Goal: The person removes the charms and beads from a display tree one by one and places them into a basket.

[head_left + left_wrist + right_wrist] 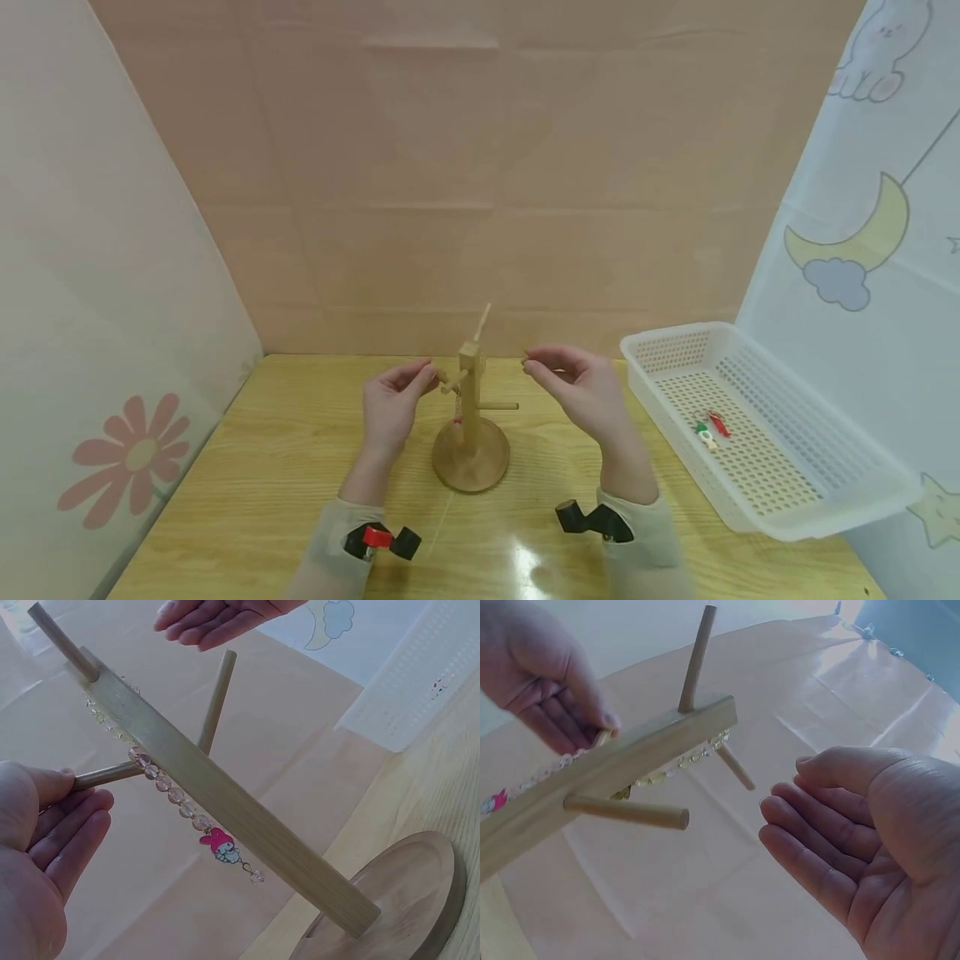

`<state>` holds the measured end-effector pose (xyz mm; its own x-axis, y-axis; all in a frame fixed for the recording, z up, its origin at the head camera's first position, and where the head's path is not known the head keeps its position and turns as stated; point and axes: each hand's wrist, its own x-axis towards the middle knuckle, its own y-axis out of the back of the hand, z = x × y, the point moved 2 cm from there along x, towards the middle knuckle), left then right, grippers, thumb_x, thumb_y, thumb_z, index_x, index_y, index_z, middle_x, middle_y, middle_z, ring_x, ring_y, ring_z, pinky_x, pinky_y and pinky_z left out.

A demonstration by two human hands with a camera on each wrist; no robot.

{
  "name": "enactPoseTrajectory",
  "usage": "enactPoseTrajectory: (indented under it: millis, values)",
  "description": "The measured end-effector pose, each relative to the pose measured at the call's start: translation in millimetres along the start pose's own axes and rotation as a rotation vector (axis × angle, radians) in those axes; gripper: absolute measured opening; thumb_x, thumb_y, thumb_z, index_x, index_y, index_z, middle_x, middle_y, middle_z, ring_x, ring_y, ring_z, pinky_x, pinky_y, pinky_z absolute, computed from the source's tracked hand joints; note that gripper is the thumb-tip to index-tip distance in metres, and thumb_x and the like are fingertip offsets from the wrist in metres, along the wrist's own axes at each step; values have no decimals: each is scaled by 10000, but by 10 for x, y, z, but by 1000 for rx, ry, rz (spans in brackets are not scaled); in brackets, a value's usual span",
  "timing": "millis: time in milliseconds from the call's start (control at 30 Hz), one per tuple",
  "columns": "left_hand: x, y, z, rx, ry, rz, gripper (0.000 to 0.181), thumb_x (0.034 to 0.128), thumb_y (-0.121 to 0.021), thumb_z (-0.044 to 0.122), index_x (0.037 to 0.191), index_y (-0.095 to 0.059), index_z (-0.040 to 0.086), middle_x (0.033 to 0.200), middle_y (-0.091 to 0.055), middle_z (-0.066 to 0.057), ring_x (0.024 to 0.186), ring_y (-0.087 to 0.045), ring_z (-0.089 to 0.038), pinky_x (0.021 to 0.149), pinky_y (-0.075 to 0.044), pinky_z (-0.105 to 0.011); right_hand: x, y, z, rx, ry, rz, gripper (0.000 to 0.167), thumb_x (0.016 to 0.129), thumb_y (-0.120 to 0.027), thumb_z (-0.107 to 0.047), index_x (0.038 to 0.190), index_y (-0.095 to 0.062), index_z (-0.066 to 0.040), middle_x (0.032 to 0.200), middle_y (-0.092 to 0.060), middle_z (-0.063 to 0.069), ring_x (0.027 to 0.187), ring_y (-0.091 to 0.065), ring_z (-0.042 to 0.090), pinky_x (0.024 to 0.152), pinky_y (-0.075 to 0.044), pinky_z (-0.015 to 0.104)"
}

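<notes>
In the head view, light sleeves lie nearest, with small dark devices strapped at the wrists. Beyond them, the left hand pinches the end of a wooden peg between thumb and fingers. The right hand is raised apart from the stand, fingers loosely bent, a narrow gap beside the thumb, holding nothing. Between the hands rises the wooden peg stand, its round base on the wood-grain table. A pink bead strand with a bunny-hooded charm hangs by the pinched peg. To the right, a white perforated basket holds a red charm. A peach backdrop stands farthest.
</notes>
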<state>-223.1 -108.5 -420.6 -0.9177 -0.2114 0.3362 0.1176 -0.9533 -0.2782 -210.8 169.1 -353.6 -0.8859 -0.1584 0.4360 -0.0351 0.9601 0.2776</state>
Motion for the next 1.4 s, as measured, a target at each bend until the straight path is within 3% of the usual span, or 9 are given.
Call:
enactPoseTrajectory:
  millis: [267, 500, 733, 933, 1167, 1300, 1400]
  values:
    - [-4, -8, -13, 9, -3, 0, 154, 954, -790, -31, 1067, -770, -134, 954, -790, -225, 841, -796, -209, 828, -644, -363, 17, -135, -46, -9, 46, -13, 186, 963, -822, -85, 1130, -804, -6, 1042, -808, 75, 944, -775, 152, 829, -627, 276]
    - [-2, -3, -24, 75, 12, 18, 186, 976, -797, 50, 1099, -788, -89, 980, -787, -240, 841, -788, -151, 810, -638, -306, 20, -260, -55, -39, 156, -5, 149, 954, -821, -50, 1101, -818, -26, 1027, -811, 55, 942, -779, 186, 846, -635, 322]
    - [-6, -10, -16, 71, 16, 17, 192, 976, -797, 49, 1121, -790, -76, 1007, -775, -276, 871, -797, -191, 828, -640, -335, 23, -390, -43, -66, 239, 19, 150, 948, -823, -32, 1097, -817, -16, 1027, -813, 62, 917, -785, 214, 831, -644, 362]
    - [-9, -12, -23, 90, 14, 30, 198, 978, -797, 57, 1125, -789, -75, 1043, -745, -337, 914, -800, -317, 807, -639, -305, 41, -482, -1, -69, 221, 10, 174, 963, -818, -62, 1130, -813, -14, 1060, -810, 80, 945, -786, 231, 840, -645, 415]
    - [-7, -3, -20, 102, 15, 32, 235, 978, -800, 65, 1143, -772, -99, 1006, -792, -223, 947, -789, -381, 804, -641, -319, 53, -541, 6, -68, 201, -1, 185, 967, -815, -69, 1148, -814, -32, 1082, -807, 79, 966, -784, 234, 850, -642, 464]
    - [-4, -5, -30, 101, 3, 26, 244, 977, -798, 54, 1148, -762, -116, 983, -804, -174, 933, -794, -356, 793, -639, -298, 51, -563, 26, -53, 188, 8, 183, 967, -816, -71, 1147, -818, -41, 1080, -808, 74, 969, -783, 232, 854, -642, 442]
    - [-4, -9, -36, 97, -2, 23, 244, 974, -799, 50, 1147, -761, -118, 978, -802, -181, 895, -802, -266, 792, -639, -301, 49, -575, 47, -47, 186, 22, 180, 975, -811, -85, 1149, -819, -44, 1079, -809, 70, 973, -783, 226, 856, -642, 429]
